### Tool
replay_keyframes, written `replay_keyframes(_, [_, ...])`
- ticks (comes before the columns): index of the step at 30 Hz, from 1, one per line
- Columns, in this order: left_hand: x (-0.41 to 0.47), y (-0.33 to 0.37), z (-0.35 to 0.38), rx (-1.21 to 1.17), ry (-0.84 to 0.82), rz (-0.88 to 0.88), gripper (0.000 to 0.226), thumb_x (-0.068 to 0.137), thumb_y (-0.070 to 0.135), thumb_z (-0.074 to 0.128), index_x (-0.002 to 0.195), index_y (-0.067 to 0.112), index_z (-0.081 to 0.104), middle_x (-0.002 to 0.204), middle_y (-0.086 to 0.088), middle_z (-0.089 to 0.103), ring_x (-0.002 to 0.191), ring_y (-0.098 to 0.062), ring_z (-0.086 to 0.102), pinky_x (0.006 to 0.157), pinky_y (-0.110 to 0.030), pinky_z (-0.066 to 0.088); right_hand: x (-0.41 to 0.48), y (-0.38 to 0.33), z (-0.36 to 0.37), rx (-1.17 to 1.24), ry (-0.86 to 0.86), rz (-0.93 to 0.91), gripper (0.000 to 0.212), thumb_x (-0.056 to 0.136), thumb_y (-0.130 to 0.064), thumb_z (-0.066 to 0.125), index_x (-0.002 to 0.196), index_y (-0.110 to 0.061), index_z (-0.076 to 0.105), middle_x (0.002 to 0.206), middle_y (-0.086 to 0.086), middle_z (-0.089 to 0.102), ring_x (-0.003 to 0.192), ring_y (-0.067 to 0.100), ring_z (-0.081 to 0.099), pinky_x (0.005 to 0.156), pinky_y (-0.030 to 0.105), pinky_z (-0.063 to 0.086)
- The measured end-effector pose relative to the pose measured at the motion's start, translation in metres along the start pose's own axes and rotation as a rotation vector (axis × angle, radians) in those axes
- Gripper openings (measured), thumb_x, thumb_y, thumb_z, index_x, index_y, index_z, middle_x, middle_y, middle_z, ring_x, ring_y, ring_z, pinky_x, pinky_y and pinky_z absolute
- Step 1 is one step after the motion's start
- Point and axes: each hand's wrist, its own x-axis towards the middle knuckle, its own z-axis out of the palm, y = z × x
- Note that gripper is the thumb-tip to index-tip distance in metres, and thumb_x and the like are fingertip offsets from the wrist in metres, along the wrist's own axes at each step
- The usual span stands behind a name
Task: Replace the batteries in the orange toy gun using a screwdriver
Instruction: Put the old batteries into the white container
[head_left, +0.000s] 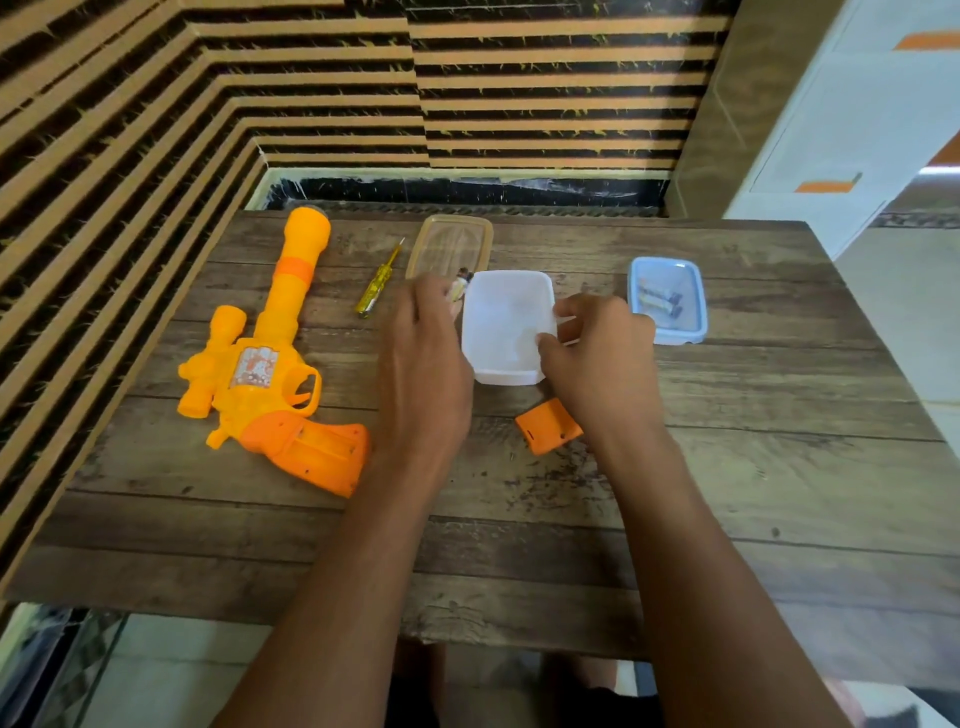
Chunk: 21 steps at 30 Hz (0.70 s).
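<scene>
Right now my right hand (597, 358) is half closed on the near right edge of the white plastic box (506, 325), thumb and fingertips pinching its rim while the box sits on the wooden table (727, 467). My left hand (423, 358) is curled shut just left of the box, holding small batteries (460, 286) whose ends poke out past my fingers; I cannot tell how many. The orange battery cover (545, 423) lies loose on the table just on my side of the box, partly under my right wrist. The orange toy gun (270, 358) rests flat well left of the box, beyond my left hand, its grip compartment open and facing up. The yellow screwdriver (379, 278) lies between the gun's barrel and the box. A clear brown-tinted lid (449, 244) sits just behind the box, and a blue container (667, 299) holding batteries stands to its right.
</scene>
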Motion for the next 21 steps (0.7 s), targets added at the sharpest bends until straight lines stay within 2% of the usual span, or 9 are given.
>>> replay_keyframes(4, [-0.001, 0.003, 0.019, -0.019, -0.121, 0.15, 0.026, 0.099, -0.007, 0.053, 0.12, 0.006, 0.063, 0.12, -0.014, 0.06, 0.102, -0.033, 0.06, 0.072, -0.043, 0.048, 0.001, 0.0, -0.004, 0.032, 0.0, -0.023, 0.023, 0.088, -0.008, 0.071, 0.11, -0.007, 0.077, 0.089, 0.006, 0.075, 0.082, 0.025, 0.072, 0.076, 0.042, 0.063])
replay_keyframes(6, [-0.003, 0.004, 0.022, -0.002, -0.146, 0.175, 0.034, 0.091, -0.014, 0.051, 0.117, 0.005, 0.064, 0.116, -0.014, 0.059, 0.101, -0.033, 0.059, 0.071, -0.044, 0.048, 0.002, 0.002, -0.005, 0.034, -0.007, -0.033, 0.02, 0.087, -0.007, 0.073, 0.107, -0.007, 0.078, 0.084, 0.002, 0.073, 0.081, 0.022, 0.072, 0.076, 0.036, 0.061])
replay_keyframes(8, [-0.004, 0.006, 0.022, 0.027, -0.144, 0.162, 0.037, 0.084, -0.018, 0.05, 0.11, 0.005, 0.064, 0.111, -0.014, 0.059, 0.099, -0.031, 0.055, 0.067, -0.039, 0.039, 0.002, 0.003, -0.006, 0.015, -0.015, -0.042, 0.023, 0.087, -0.008, 0.075, 0.109, -0.008, 0.078, 0.082, -0.001, 0.072, 0.085, 0.018, 0.071, 0.077, 0.028, 0.056])
replay_keyframes(10, [-0.005, 0.007, 0.021, 0.054, -0.149, 0.146, 0.04, 0.079, -0.021, 0.05, 0.104, 0.007, 0.063, 0.108, -0.013, 0.059, 0.096, -0.031, 0.05, 0.066, -0.038, 0.033, 0.003, 0.005, -0.006, 0.016, -0.019, -0.054, 0.021, 0.086, -0.009, 0.077, 0.107, -0.008, 0.078, 0.081, -0.003, 0.071, 0.087, 0.017, 0.07, 0.078, 0.029, 0.056])
replay_keyframes(12, [-0.006, 0.008, 0.022, 0.073, -0.165, 0.139, 0.041, 0.079, -0.022, 0.054, 0.104, 0.008, 0.065, 0.107, -0.011, 0.06, 0.093, -0.032, 0.05, 0.064, -0.044, 0.039, 0.004, 0.005, -0.006, 0.028, -0.017, -0.059, 0.017, 0.086, -0.009, 0.077, 0.103, -0.008, 0.079, 0.079, -0.005, 0.07, 0.085, 0.016, 0.069, 0.076, 0.028, 0.055])
replay_keyframes(14, [-0.006, 0.009, 0.023, 0.096, -0.163, 0.135, 0.037, 0.084, -0.017, 0.063, 0.107, 0.013, 0.067, 0.107, -0.008, 0.061, 0.094, -0.032, 0.052, 0.066, -0.044, 0.04, 0.005, 0.006, -0.005, 0.033, -0.018, -0.06, 0.018, 0.086, -0.009, 0.077, 0.104, -0.009, 0.079, 0.078, -0.007, 0.068, 0.084, 0.014, 0.069, 0.074, 0.025, 0.052])
replay_keyframes(16, [-0.007, 0.012, 0.023, 0.091, -0.155, 0.129, 0.036, 0.089, -0.009, 0.065, 0.113, 0.018, 0.068, 0.112, -0.004, 0.062, 0.101, -0.03, 0.055, 0.073, -0.04, 0.031, 0.006, 0.006, -0.006, 0.044, -0.027, -0.066, 0.021, 0.086, -0.008, 0.075, 0.107, -0.01, 0.079, 0.083, -0.005, 0.072, 0.087, 0.015, 0.07, 0.075, 0.026, 0.054])
replay_keyframes(19, [-0.008, 0.022, 0.017, -0.033, -0.175, 0.124, 0.037, 0.094, 0.014, 0.043, 0.123, 0.019, 0.066, 0.124, -0.001, 0.064, 0.114, -0.025, 0.058, 0.083, -0.04, 0.03, 0.006, 0.007, -0.005, 0.038, -0.044, -0.093, 0.021, 0.086, -0.007, 0.072, 0.104, -0.013, 0.081, 0.089, -0.003, 0.077, 0.089, 0.016, 0.071, 0.08, 0.026, 0.057])
replay_keyframes(21, [-0.009, 0.029, 0.012, -0.126, -0.19, 0.102, 0.048, 0.092, 0.026, 0.03, 0.126, 0.017, 0.063, 0.125, 0.001, 0.064, 0.116, -0.02, 0.058, 0.092, -0.042, 0.033, 0.006, 0.009, -0.004, 0.021, -0.047, -0.096, 0.021, 0.086, -0.007, 0.07, 0.102, -0.015, 0.082, 0.09, -0.004, 0.078, 0.091, 0.015, 0.07, 0.077, 0.01, 0.049])
